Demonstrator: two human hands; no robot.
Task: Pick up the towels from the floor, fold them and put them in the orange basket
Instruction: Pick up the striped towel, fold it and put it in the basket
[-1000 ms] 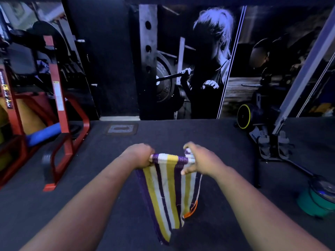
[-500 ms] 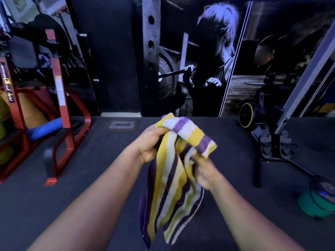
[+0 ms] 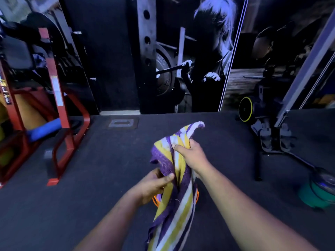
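A towel [image 3: 178, 211] striped purple, yellow and white hangs in front of me, bunched at the top and trailing down past the frame's bottom edge. My right hand [image 3: 193, 156] grips its upper part, with a corner sticking up above the fist. My left hand [image 3: 154, 183] pinches a purple edge lower down on the towel's left side. Slivers of the orange basket [image 3: 155, 201] show on the floor behind the towel, which hides most of it.
A red metal rack [image 3: 59, 105] with a blue roll [image 3: 45, 127] stands at the left. A machine frame with a yellow-rimmed wheel [image 3: 245, 109] and a green weight plate [image 3: 315, 194] sit at the right. Dark mat floor [image 3: 101, 169] spreads between them; a wall mural stands behind.
My right hand has risen and now holds the towel's top, while my left hand has dropped to a lower edge. The towel hangs more twisted than before.
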